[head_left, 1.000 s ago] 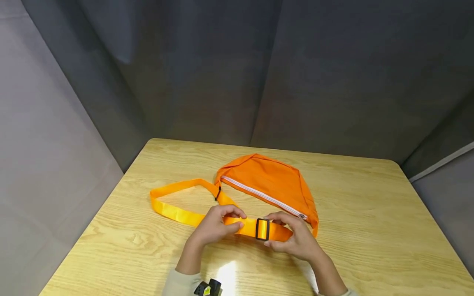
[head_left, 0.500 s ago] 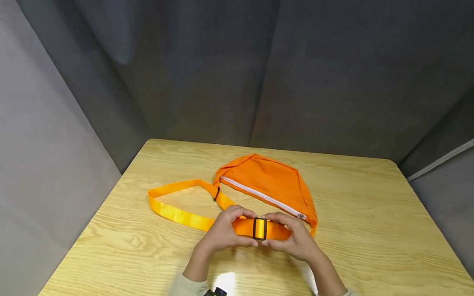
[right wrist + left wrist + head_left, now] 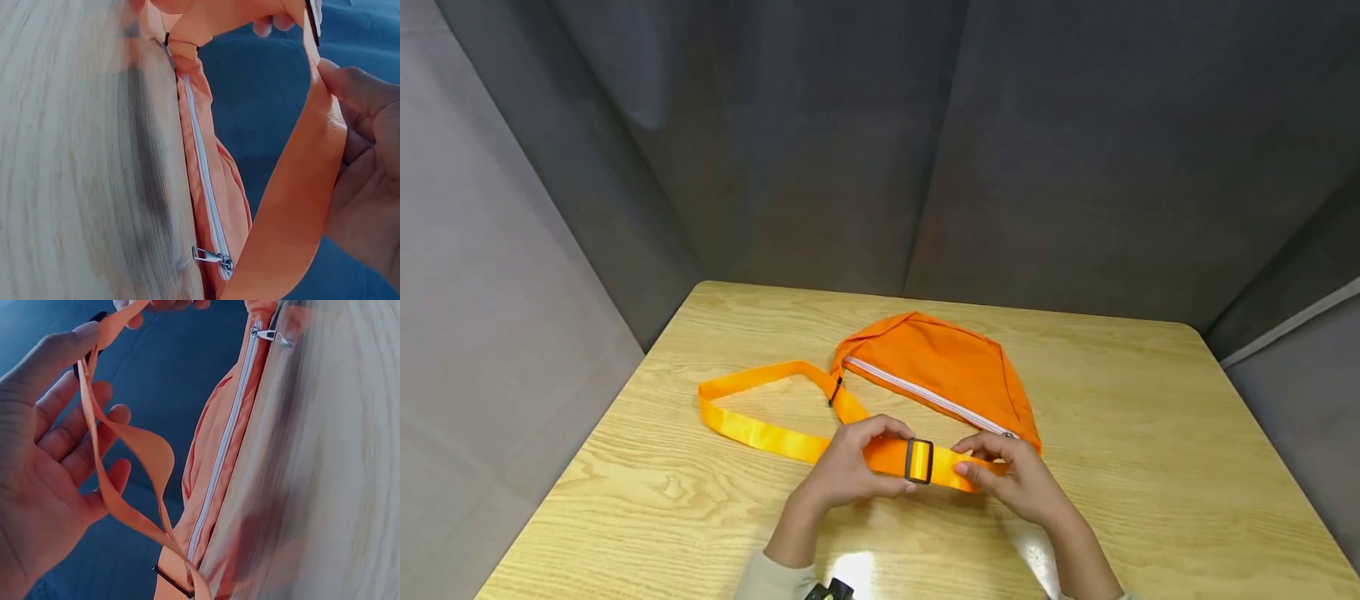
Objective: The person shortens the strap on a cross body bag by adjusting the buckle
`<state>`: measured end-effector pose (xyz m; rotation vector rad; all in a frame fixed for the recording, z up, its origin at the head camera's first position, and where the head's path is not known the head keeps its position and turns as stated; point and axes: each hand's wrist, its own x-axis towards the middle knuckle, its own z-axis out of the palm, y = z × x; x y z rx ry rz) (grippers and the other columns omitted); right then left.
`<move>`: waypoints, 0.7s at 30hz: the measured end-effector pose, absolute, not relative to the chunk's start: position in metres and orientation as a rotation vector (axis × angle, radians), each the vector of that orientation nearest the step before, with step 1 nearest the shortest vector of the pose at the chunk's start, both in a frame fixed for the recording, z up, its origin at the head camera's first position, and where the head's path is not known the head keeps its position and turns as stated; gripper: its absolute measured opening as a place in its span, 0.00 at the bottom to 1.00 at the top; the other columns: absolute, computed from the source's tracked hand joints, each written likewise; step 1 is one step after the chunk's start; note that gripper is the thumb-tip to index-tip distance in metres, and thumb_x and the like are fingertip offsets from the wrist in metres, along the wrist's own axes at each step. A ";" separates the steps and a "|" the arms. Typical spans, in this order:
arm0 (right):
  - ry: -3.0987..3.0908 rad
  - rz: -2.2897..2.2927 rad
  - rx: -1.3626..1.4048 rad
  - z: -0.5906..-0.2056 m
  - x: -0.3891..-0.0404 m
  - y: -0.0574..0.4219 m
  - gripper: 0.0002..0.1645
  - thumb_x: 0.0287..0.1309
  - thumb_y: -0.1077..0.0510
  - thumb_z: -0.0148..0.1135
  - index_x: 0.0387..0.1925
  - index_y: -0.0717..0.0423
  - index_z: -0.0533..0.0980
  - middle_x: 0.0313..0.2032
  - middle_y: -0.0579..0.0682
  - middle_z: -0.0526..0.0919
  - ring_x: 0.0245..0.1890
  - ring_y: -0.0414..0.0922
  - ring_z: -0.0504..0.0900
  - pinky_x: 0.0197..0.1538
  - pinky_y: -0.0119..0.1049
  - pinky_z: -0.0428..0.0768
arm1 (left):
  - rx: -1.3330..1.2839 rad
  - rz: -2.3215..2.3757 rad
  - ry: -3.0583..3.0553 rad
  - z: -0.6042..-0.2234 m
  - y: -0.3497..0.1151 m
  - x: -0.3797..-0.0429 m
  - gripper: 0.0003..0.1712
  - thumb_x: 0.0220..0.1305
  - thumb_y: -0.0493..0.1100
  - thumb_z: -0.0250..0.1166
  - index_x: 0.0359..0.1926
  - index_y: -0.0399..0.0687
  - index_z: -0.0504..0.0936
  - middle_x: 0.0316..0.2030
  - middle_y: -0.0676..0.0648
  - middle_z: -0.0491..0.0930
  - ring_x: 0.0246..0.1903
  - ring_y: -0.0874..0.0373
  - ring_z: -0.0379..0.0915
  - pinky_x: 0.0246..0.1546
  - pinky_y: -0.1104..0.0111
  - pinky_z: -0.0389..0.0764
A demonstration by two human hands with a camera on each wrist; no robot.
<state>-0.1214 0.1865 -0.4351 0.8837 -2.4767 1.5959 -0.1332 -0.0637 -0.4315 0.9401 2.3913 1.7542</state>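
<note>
An orange waist bag lies on the table, its white zipper facing the hands. Its yellow-orange strap loops out to the left and comes back through both hands. My left hand holds the black slider buckle at its left side, thumb below and fingers above; in the left wrist view the thumb presses on the buckle's edge. To the right of the buckle, my right hand pinches the strap between thumb and fingers. In the right wrist view the strap hangs down from that pinch in a wide curve.
A second black strap fitting sits near the bag's left end. The wooden table extends past the bag on both sides. Dark grey curtains stand behind it, with a paler panel at the left.
My left hand has slid right along the strap to the buckle. My right hand has left the buckle's edge and moved right, now pinching the strap. The bag stays in place.
</note>
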 end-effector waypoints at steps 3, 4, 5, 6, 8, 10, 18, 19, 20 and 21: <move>-2.444 1.668 0.897 -0.437 -0.123 0.188 0.06 0.55 0.65 0.64 0.34 0.52 0.79 0.28 0.45 0.80 0.27 0.41 0.76 0.28 0.35 0.77 | 0.940 1.750 2.377 -0.430 -0.060 -0.133 0.29 0.36 0.36 0.80 0.44 0.50 0.80 0.40 0.56 0.79 0.41 0.60 0.74 0.46 0.66 0.73; -2.428 1.689 0.908 -0.437 -0.123 0.187 0.06 0.55 0.66 0.63 0.33 0.52 0.78 0.27 0.45 0.79 0.26 0.41 0.76 0.27 0.34 0.77 | 0.935 1.745 2.379 -0.428 -0.059 -0.132 0.29 0.35 0.35 0.80 0.44 0.49 0.80 0.40 0.55 0.79 0.40 0.59 0.74 0.46 0.66 0.73; -2.413 1.713 0.920 -0.437 -0.124 0.186 0.06 0.56 0.66 0.63 0.32 0.52 0.78 0.25 0.45 0.78 0.25 0.40 0.75 0.25 0.35 0.76 | 0.932 1.744 2.379 -0.425 -0.058 -0.130 0.29 0.35 0.34 0.79 0.44 0.48 0.80 0.40 0.54 0.80 0.40 0.59 0.74 0.45 0.65 0.74; -2.398 1.734 0.930 -0.436 -0.124 0.185 0.06 0.56 0.67 0.62 0.32 0.53 0.77 0.24 0.46 0.78 0.24 0.40 0.74 0.25 0.34 0.76 | 0.936 1.744 2.383 -0.421 -0.057 -0.128 0.29 0.35 0.33 0.79 0.43 0.46 0.80 0.40 0.53 0.80 0.40 0.58 0.74 0.45 0.65 0.74; -2.368 1.782 0.947 -0.436 -0.124 0.183 0.07 0.56 0.68 0.61 0.32 0.53 0.77 0.23 0.46 0.77 0.23 0.39 0.73 0.23 0.34 0.75 | 0.953 1.745 2.387 -0.412 -0.055 -0.125 0.28 0.35 0.31 0.78 0.43 0.42 0.80 0.39 0.50 0.80 0.40 0.55 0.74 0.45 0.62 0.73; -2.337 1.843 0.962 -0.437 -0.124 0.181 0.08 0.56 0.70 0.60 0.33 0.54 0.76 0.23 0.47 0.76 0.23 0.38 0.72 0.22 0.33 0.74 | 0.981 1.750 2.378 -0.405 -0.054 -0.122 0.28 0.35 0.29 0.78 0.43 0.39 0.80 0.39 0.47 0.80 0.40 0.51 0.75 0.45 0.61 0.73; -2.345 1.906 0.936 -0.436 -0.124 0.176 0.06 0.56 0.69 0.60 0.35 0.58 0.77 0.25 0.51 0.77 0.24 0.40 0.74 0.22 0.33 0.74 | 1.054 1.746 2.370 -0.418 -0.053 -0.127 0.29 0.37 0.33 0.78 0.45 0.42 0.79 0.41 0.49 0.80 0.41 0.52 0.75 0.47 0.60 0.73; -2.380 1.896 0.913 -0.435 -0.124 0.177 0.06 0.57 0.68 0.61 0.36 0.59 0.77 0.26 0.51 0.78 0.25 0.41 0.75 0.24 0.34 0.74 | 1.057 1.742 2.383 -0.421 -0.054 -0.129 0.29 0.37 0.34 0.78 0.45 0.43 0.79 0.41 0.50 0.80 0.42 0.54 0.75 0.47 0.61 0.73; -2.425 1.873 0.880 -0.434 -0.124 0.179 0.06 0.57 0.66 0.61 0.38 0.58 0.77 0.27 0.50 0.79 0.26 0.41 0.75 0.25 0.34 0.75 | 1.044 1.741 2.395 -0.424 -0.055 -0.131 0.29 0.37 0.35 0.79 0.45 0.45 0.79 0.41 0.52 0.80 0.42 0.55 0.75 0.47 0.62 0.73; -2.470 1.848 0.847 -0.434 -0.124 0.181 0.07 0.56 0.65 0.62 0.39 0.58 0.78 0.27 0.49 0.80 0.26 0.41 0.76 0.27 0.34 0.76 | 1.028 1.744 2.405 -0.427 -0.057 -0.132 0.30 0.37 0.36 0.79 0.46 0.47 0.79 0.42 0.53 0.80 0.42 0.56 0.75 0.47 0.62 0.73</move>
